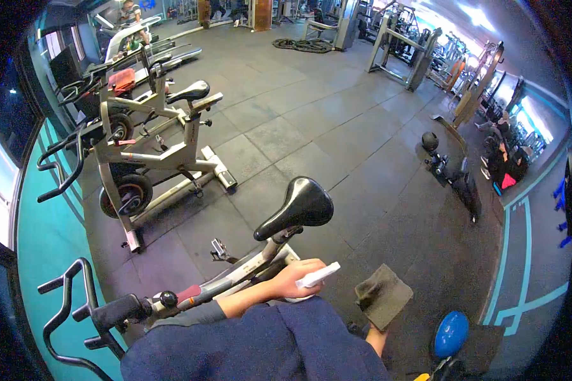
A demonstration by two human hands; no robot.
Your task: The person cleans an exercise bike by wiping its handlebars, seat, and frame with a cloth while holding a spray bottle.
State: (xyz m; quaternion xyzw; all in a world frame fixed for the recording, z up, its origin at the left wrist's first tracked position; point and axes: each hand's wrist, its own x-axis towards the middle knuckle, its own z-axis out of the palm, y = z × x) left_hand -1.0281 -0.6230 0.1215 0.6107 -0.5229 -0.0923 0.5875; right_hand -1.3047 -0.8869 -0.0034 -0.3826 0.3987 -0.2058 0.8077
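Note:
My left hand (293, 279) is closed around a slim white object (319, 275) that looks like the top of a spray bottle; the fingers hide most of it. It is just below the black saddle (299, 206) of an exercise bike (248, 270), over the bike's rear. To the right, my right hand (376, 335) grips a grey-brown cloth (388, 300) with a darker patch. The cloth hides most of those fingers. The bike's handlebar (63, 305) is at lower left.
Two more exercise bikes (187, 143) stand ahead on the left, near the teal wall (44, 241). On the right are a blue dome (451, 333), a black ball (429, 141) and a seated person (511, 168). Weight machines (403, 47) and a coiled rope (303, 45) are farther back.

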